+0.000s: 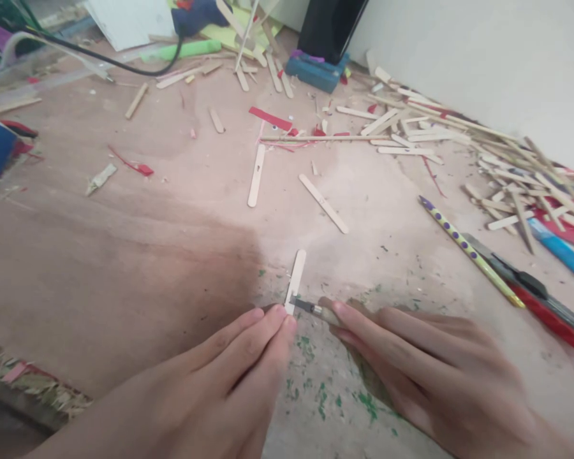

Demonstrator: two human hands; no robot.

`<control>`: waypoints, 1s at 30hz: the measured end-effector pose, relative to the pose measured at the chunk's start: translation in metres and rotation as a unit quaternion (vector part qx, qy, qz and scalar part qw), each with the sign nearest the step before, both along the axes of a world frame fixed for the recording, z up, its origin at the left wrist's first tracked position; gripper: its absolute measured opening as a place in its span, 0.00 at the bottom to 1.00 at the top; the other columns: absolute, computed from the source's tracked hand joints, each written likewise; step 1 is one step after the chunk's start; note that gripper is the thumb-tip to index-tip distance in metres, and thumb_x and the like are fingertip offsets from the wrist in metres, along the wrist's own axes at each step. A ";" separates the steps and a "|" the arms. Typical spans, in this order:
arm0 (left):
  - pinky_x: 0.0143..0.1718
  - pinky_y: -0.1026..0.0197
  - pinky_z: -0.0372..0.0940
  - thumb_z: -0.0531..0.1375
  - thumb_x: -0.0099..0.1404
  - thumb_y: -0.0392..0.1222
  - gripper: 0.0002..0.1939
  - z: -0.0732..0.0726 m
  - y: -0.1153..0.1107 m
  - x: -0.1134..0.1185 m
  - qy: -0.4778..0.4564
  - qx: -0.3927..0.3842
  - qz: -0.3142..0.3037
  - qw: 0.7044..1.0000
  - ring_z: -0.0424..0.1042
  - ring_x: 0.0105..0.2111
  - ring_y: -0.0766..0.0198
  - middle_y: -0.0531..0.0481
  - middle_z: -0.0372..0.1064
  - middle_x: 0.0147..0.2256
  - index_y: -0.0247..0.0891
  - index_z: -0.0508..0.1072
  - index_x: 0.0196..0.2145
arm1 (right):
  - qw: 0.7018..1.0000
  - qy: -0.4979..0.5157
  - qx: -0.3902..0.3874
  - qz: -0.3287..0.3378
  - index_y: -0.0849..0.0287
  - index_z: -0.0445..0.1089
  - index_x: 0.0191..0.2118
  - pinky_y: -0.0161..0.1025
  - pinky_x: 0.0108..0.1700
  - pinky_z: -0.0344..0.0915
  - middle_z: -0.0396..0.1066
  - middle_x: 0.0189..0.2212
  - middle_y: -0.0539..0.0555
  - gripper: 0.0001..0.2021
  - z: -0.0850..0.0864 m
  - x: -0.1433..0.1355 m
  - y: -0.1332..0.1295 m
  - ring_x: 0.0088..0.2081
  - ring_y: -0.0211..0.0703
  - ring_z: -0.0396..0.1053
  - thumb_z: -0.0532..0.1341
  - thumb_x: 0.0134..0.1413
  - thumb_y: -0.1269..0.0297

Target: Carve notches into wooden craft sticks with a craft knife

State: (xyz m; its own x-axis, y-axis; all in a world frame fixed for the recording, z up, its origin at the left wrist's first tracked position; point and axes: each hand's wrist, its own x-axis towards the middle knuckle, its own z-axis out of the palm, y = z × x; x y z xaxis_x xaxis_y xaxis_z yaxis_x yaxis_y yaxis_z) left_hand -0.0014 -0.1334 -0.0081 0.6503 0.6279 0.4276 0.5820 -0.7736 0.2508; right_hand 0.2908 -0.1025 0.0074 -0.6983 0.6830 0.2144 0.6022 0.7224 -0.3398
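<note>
A pale wooden craft stick (296,271) lies on the table, pointing away from me. My left hand (229,363) has its fingertips closed on the stick's near end, and they hide that end. In my right hand (425,363) is a small craft knife (313,308), gripped between thumb and fingers like a pen. Its short dark blade reaches left and touches the stick just beyond my left fingertips. The fingers cover most of the knife's handle. Farther off on the table lie another craft stick (324,204) and one with a dark spot (256,178).
To the right lie a yellow pencil with purple dots (473,252) and a red-and-black utility knife (545,293). Beyond them is a heap of sticks (521,182). A blue block (317,71) sits at the back by the wall. A black cable (124,69) crosses the upper left.
</note>
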 end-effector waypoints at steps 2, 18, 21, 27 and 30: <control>0.77 0.60 0.54 0.51 0.75 0.28 0.20 0.000 0.000 -0.001 -0.003 0.001 -0.004 1.000 0.71 0.64 0.59 0.43 0.75 0.60 0.25 0.73 0.59 | 1.000 0.004 -0.003 0.001 0.60 0.70 0.65 0.40 0.26 0.64 0.75 0.32 0.47 0.22 -0.001 -0.003 0.002 0.25 0.36 0.66 0.63 0.68 0.78; 0.69 0.56 0.68 0.48 0.79 0.27 0.19 -0.006 -0.003 0.001 0.003 0.025 -0.009 1.000 0.75 0.62 0.57 0.44 0.79 0.57 0.27 0.79 0.51 | 0.997 0.056 -0.026 -0.043 0.55 0.75 0.60 0.41 0.24 0.70 0.85 0.38 0.53 0.17 0.010 -0.008 0.003 0.27 0.41 0.79 0.63 0.71 0.75; 0.70 0.58 0.65 0.49 0.79 0.27 0.18 -0.005 -0.004 0.001 -0.009 0.005 0.004 1.000 0.75 0.61 0.58 0.45 0.79 0.57 0.27 0.79 0.52 | 0.996 0.061 -0.043 -0.046 0.53 0.75 0.61 0.41 0.23 0.69 0.85 0.37 0.53 0.18 0.011 -0.009 0.004 0.29 0.43 0.81 0.62 0.71 0.76; 0.71 0.63 0.63 0.49 0.77 0.27 0.20 -0.001 -0.001 -0.002 -0.009 -0.012 0.006 1.000 0.75 0.61 0.63 0.46 0.79 0.58 0.27 0.78 0.55 | 0.997 0.038 -0.061 -0.028 0.51 0.74 0.60 0.41 0.27 0.73 0.85 0.40 0.53 0.17 0.015 -0.009 0.012 0.35 0.44 0.83 0.60 0.73 0.74; 0.71 0.62 0.65 0.49 0.78 0.29 0.19 -0.002 0.000 -0.001 -0.007 0.005 0.001 1.000 0.75 0.61 0.62 0.45 0.79 0.58 0.27 0.79 0.55 | 0.998 0.043 -0.046 -0.004 0.51 0.74 0.61 0.39 0.29 0.74 0.85 0.42 0.53 0.17 0.012 -0.005 0.016 0.35 0.42 0.82 0.61 0.73 0.74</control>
State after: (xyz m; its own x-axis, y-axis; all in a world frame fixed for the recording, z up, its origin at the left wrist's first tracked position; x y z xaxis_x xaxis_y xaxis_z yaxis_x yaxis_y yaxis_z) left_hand -0.0023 -0.1335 -0.0096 0.6429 0.6247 0.4433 0.5805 -0.7749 0.2502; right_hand 0.2862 -0.0864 0.0196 -0.6748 0.7078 0.2089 0.5736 0.6812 -0.4549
